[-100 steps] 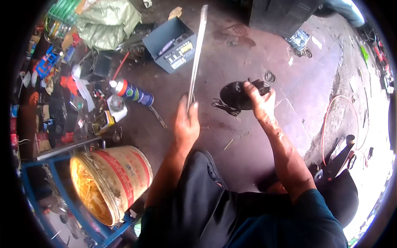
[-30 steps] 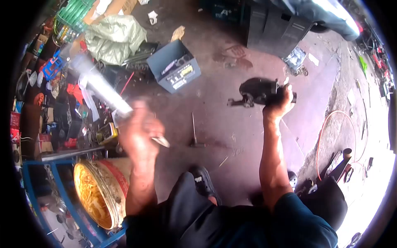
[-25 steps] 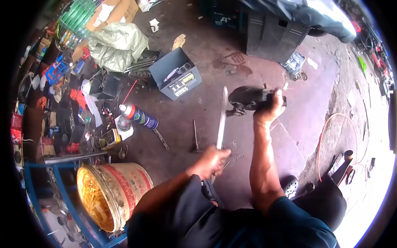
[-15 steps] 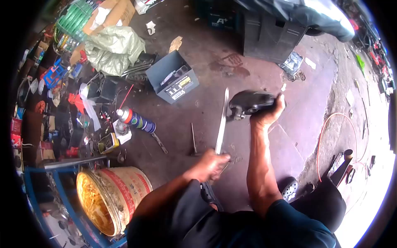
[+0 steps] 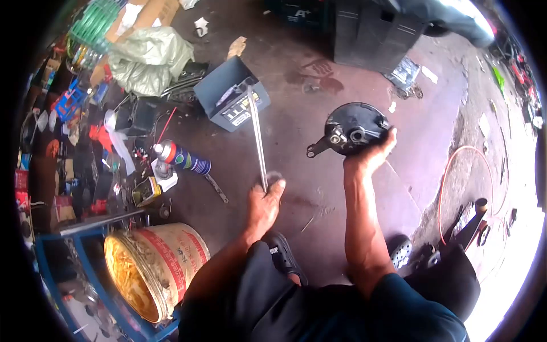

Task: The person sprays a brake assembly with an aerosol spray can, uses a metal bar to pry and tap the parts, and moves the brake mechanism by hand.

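Note:
My left hand (image 5: 265, 208) is wrapped round the lower end of a long, flat metal bar (image 5: 257, 134), which points up and slightly left, its tip in front of the grey box (image 5: 231, 94). On the right, my right hand (image 5: 373, 154) grips a round black metal part (image 5: 356, 126) from below, at its lower right edge. The part's face, with a central hole and a brass-coloured fitting, is turned up to the camera, and a short arm sticks out at its lower left. Bar and part are apart.
A spray can (image 5: 182, 157) lies left of my left hand, beside a flat metal strip (image 5: 217, 188). At lower left a tipped bucket (image 5: 171, 256) rests on a blue frame (image 5: 88, 273). A black bin (image 5: 373, 37) stands at the top; an orange hose (image 5: 444, 188) curves at right.
My left hand has moved left and up, carrying the bar away from the black part. My right hand has turned the part so that its round face shows.

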A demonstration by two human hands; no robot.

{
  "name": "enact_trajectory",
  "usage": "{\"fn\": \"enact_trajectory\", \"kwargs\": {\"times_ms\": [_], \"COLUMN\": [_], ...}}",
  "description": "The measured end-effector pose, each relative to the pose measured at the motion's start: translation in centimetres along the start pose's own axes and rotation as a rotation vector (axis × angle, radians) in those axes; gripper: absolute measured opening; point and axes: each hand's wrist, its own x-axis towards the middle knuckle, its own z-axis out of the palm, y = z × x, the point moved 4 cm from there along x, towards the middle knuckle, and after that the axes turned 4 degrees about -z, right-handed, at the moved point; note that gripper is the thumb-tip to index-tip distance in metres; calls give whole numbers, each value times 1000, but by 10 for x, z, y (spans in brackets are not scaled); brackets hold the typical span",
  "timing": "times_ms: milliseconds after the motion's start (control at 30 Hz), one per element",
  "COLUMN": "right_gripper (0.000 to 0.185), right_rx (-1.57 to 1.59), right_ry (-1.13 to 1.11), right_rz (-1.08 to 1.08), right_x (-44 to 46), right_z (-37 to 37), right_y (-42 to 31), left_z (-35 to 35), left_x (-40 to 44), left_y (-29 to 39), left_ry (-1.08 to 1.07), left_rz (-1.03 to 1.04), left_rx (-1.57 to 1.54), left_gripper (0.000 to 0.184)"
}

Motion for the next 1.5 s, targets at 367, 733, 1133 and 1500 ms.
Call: {"fn": "enact_trajectory", "kwargs": {"times_ms": [367, 733, 1133, 1500], "right_gripper": [68, 65, 76, 28], "right_rx": [-188, -1098, -611, -800], "right_ry": [-199, -693, -1196, -555], "right_rz": [394, -398, -156, 175], "right_x": [-66, -34, -53, -55], "right_z": [-22, -9, -21, 11], "right_y": [29, -24, 4, -9], "left_z": [14, -13, -24, -12], "left_x": [15, 32, 45, 70], "left_y": [24, 36, 30, 23], "left_ry": [-9, -207, -396, -24], "left_rz": [409, 124, -249, 334], "left_rx": [292, -116, -389, 477], "left_gripper": [38, 20, 28, 40]}}
